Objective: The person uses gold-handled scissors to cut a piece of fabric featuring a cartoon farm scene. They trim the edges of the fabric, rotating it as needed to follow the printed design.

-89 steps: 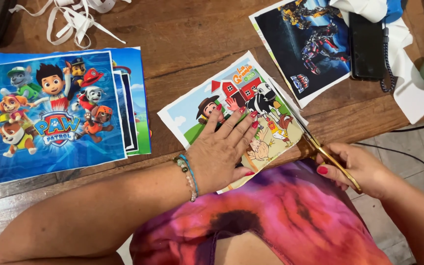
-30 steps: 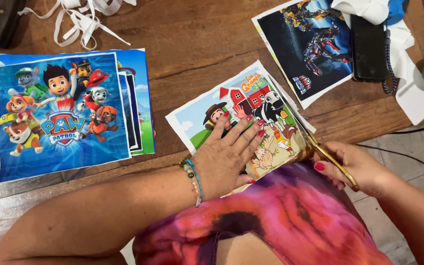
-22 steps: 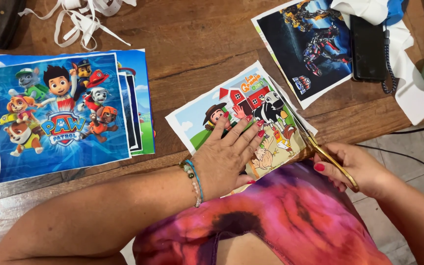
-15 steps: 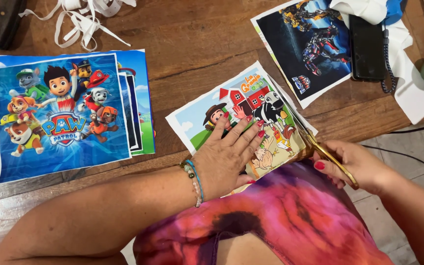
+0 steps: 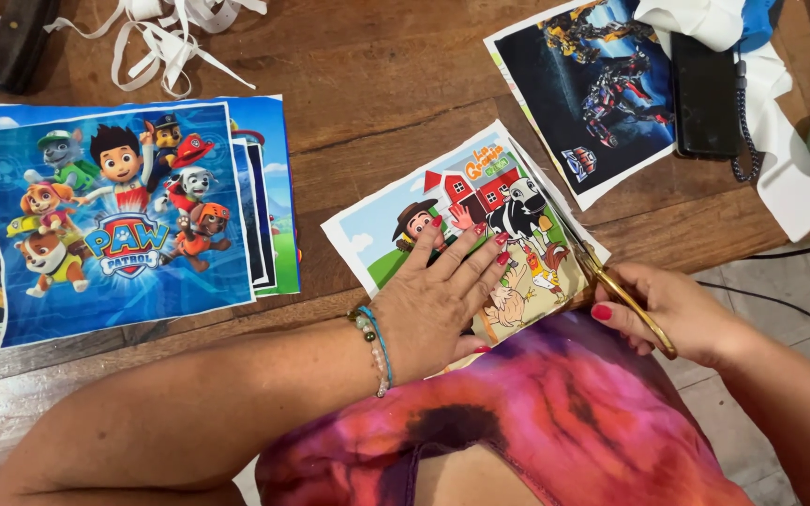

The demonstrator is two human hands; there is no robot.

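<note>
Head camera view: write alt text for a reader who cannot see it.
A person's left hand presses flat on a farm cartoon print at the edge of a wooden table, while the right hand works gold-handled scissors along its right edge. A puppy cartoon print lies to the left and a dark robot print beyond.

Head view, close, straight down

Two hands point(image 5: 442, 305), one scissors point(image 5: 611, 281), several prints point(image 5: 489, 234) (stacked), one phone point(image 5: 705, 94)
</note>
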